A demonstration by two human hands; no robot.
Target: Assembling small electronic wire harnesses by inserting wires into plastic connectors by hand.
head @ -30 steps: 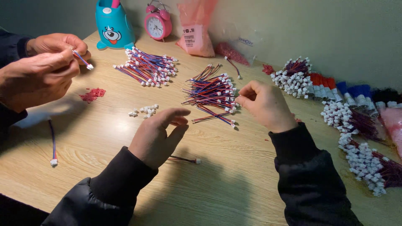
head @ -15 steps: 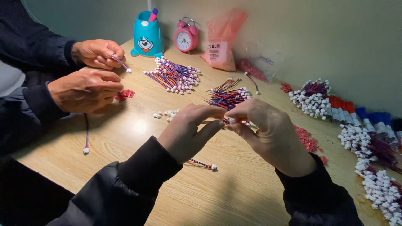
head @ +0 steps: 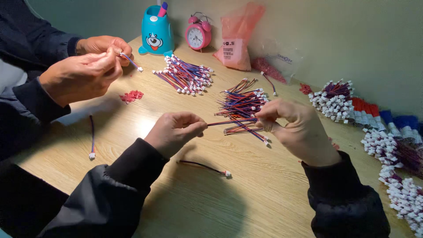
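Centre of frame: left hand (head: pixel 176 132) and right hand (head: pixel 295 128) apart, each pinched on one end of red-blue wire lead (head: pixel 231 122), held taut above wooden surface (head: pixel 246 202)

Upper centre: finished-looking pile with white connectors (head: pixel 185 75); loose pile (head: pixel 242 103) just behind hands, apparently still to handle – judged partway

Upper left: co-worker's hands (head: pixel 88 66) pinch another lead

Single lead (head: pixel 205 167) lies below hands

Right hand (head: pixel 296 128) hides the wire (head: pixel 231 122) end; connector bundles (head: pixel 407 200) cut off at right
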